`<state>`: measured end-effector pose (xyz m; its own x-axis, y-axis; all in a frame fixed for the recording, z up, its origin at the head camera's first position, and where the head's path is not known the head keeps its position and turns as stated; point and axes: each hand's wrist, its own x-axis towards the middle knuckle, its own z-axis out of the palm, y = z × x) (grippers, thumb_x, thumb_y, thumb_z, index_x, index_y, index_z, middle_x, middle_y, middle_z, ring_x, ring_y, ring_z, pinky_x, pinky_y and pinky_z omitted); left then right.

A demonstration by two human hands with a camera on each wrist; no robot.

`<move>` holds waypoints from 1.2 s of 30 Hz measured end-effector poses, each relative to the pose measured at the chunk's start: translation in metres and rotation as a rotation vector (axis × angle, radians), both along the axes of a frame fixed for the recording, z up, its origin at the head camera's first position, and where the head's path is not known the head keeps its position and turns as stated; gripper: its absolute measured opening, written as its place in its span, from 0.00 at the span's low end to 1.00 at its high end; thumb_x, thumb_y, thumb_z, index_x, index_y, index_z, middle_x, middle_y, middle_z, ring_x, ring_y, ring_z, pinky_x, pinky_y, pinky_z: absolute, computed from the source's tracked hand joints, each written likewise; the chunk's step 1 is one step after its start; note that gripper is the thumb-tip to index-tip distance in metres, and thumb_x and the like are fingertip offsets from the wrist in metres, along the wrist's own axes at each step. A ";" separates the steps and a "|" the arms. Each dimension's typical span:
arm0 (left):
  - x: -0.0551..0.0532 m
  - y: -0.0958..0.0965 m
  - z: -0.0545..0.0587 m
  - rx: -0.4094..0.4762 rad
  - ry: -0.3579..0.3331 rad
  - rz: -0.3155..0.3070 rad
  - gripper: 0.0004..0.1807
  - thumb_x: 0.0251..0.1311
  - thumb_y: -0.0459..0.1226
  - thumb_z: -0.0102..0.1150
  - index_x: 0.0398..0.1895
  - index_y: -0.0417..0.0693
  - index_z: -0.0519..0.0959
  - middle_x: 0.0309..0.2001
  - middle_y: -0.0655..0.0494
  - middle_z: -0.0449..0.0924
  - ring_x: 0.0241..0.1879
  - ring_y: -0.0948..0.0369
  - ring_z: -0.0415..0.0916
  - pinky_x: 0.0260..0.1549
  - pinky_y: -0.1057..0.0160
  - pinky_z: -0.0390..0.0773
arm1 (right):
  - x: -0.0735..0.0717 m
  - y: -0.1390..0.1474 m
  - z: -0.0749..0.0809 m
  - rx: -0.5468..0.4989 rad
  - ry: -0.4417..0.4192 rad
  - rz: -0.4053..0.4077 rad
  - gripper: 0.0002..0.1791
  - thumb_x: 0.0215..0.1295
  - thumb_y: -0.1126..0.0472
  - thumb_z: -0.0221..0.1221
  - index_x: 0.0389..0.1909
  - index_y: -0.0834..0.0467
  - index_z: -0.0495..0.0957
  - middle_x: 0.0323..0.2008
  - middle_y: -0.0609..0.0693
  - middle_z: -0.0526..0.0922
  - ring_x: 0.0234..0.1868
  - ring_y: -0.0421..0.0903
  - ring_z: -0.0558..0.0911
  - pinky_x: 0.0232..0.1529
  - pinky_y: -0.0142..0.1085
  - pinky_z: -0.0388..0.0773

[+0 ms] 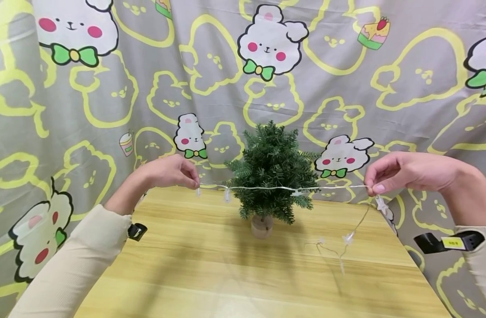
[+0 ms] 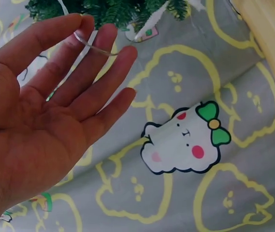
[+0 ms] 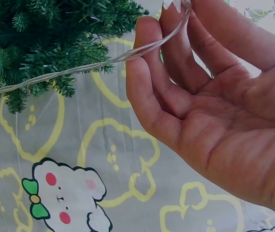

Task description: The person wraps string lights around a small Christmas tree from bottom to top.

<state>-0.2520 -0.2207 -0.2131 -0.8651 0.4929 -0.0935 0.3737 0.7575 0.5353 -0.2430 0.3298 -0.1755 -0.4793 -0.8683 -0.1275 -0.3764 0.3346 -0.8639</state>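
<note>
A string of star lights (image 1: 263, 188) stretches nearly level between my two hands, passing in front of a small artificial Christmas tree (image 1: 272, 170) with a pale round base (image 1: 262, 227). At its left end, my left hand (image 1: 171, 171) pinches the thin clear wire between thumb and fingertips. My right hand (image 1: 411, 174) pinches the wire on the other side, with a clear star (image 1: 381, 205) hanging just below the fingers. From there the rest of the string trails down to the table, where several stars lie. In the right wrist view the wire (image 3: 89, 66) runs as twisted strands across the fingers.
The tree stands toward the back of a light wood table (image 1: 211, 274). Behind and around the table hangs a grey curtain (image 1: 219, 57) printed with yellow outlines and white cartoon animals. Each sleeve has a black strap (image 1: 137, 231) at the wrist.
</note>
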 end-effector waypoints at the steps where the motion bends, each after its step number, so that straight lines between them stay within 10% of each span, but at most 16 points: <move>1: 0.000 0.000 0.000 0.005 0.006 0.008 0.07 0.64 0.39 0.65 0.37 0.46 0.87 0.39 0.57 0.88 0.41 0.60 0.80 0.46 0.59 0.77 | 0.000 0.000 0.000 0.000 -0.001 -0.002 0.15 0.71 0.80 0.46 0.47 0.66 0.79 0.42 0.47 0.83 0.41 0.44 0.81 0.41 0.39 0.80; 16: -0.001 0.015 0.007 0.089 0.180 0.140 0.05 0.64 0.41 0.65 0.37 0.51 0.87 0.36 0.60 0.87 0.42 0.58 0.79 0.45 0.58 0.74 | 0.000 0.000 -0.002 -0.001 -0.028 0.046 0.17 0.69 0.81 0.46 0.47 0.66 0.79 0.40 0.47 0.84 0.38 0.44 0.82 0.39 0.42 0.79; 26: 0.007 0.041 0.016 0.172 0.171 0.058 0.04 0.65 0.38 0.65 0.39 0.48 0.86 0.38 0.56 0.88 0.43 0.58 0.81 0.46 0.57 0.76 | 0.005 0.008 0.006 0.008 0.055 -0.164 0.13 0.74 0.76 0.46 0.47 0.64 0.78 0.43 0.49 0.83 0.44 0.49 0.81 0.47 0.40 0.78; 36: 0.007 0.061 0.015 0.212 0.177 0.112 0.07 0.66 0.40 0.64 0.41 0.49 0.86 0.44 0.54 0.89 0.49 0.55 0.81 0.48 0.55 0.77 | 0.008 0.018 0.006 -0.023 0.075 -0.264 0.14 0.75 0.77 0.43 0.48 0.67 0.77 0.43 0.51 0.83 0.46 0.50 0.81 0.49 0.36 0.77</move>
